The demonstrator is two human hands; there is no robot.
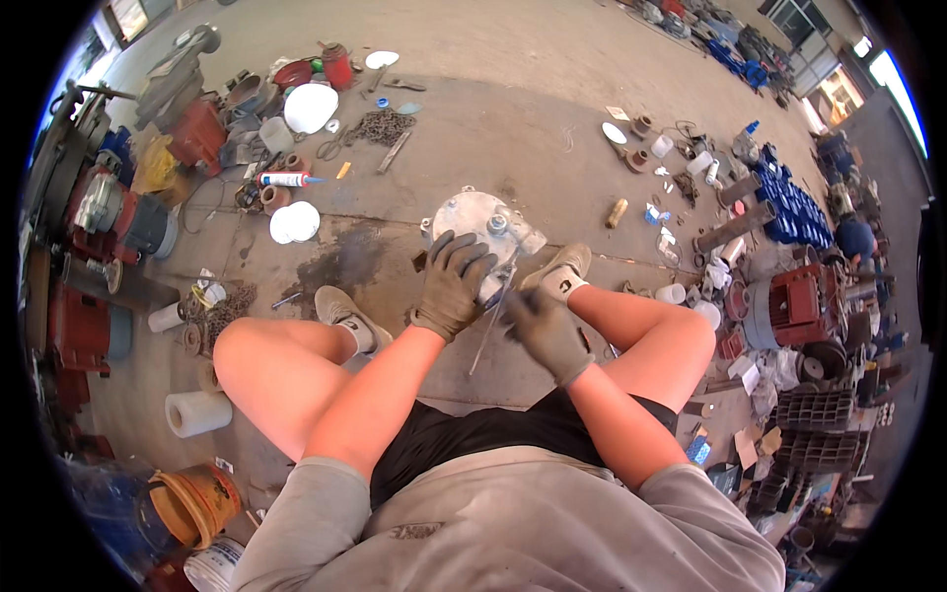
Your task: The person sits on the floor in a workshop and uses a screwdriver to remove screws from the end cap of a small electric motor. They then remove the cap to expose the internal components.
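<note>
One hand, your left [456, 284], fingers fanned on housing [464, 214], mid-frame; other, your right [545, 333], blurred, grip can't be told. Housing work judged unfinished; remainder unshown.

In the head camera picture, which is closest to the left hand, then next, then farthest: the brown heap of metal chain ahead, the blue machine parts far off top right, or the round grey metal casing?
Nearest the left hand first:
1. Round grey metal casing: right by its fingers.
2. Brown metal chain heap: ahead, leftward.
3. Blue machine parts: far ahead, right.
</note>
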